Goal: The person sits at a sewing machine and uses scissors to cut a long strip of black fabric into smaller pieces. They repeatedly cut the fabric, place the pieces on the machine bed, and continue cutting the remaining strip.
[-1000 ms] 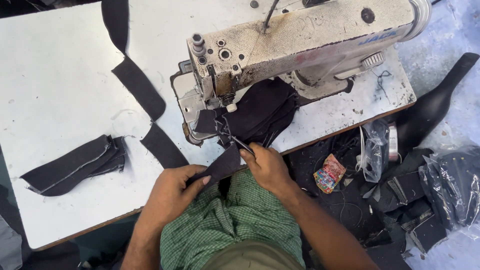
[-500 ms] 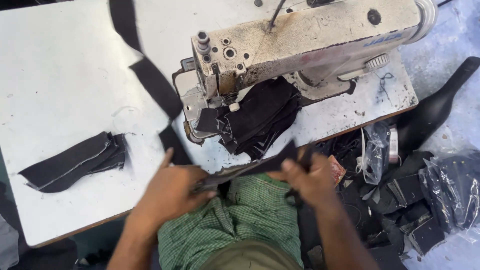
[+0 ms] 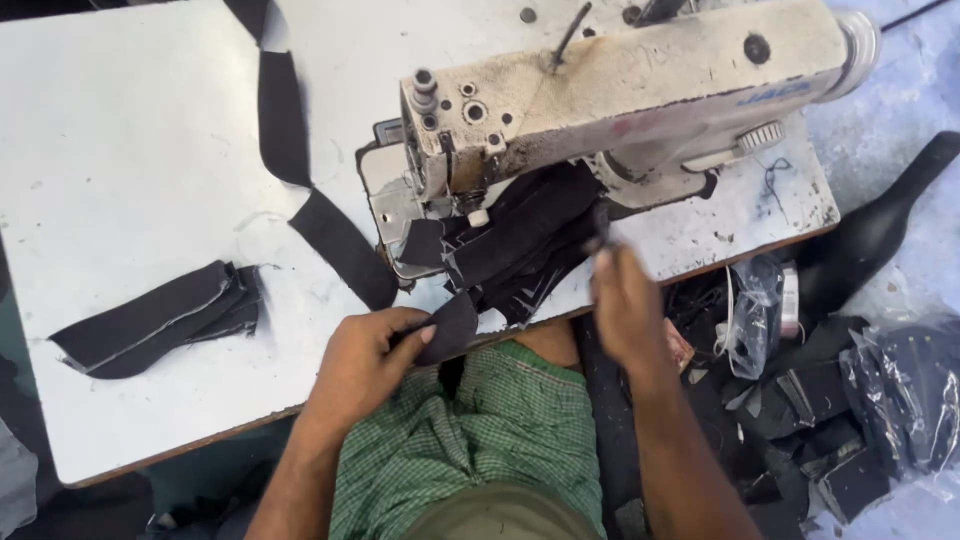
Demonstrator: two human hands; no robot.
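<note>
Person seen from above, head-cam view. Both forearms bare, no sleeves visible, no watch, no bands, no rings that can be made out. Left hand (image 3: 375, 355) bare, no glove; thumbnail shows pale. Right hand (image 3: 625, 310) bare too, slightly motion-blurred, so finger detail is unclear. Lap covered by a green checked cloth (image 3: 480, 430), fine white and dark lines in a grid, creased and folded, near edge of view. Below it a plain olive-brown patch of garment (image 3: 500, 518) at the very bottom.

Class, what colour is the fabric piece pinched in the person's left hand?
Black, seen best in the head view: the fabric piece in the left hand.
</note>
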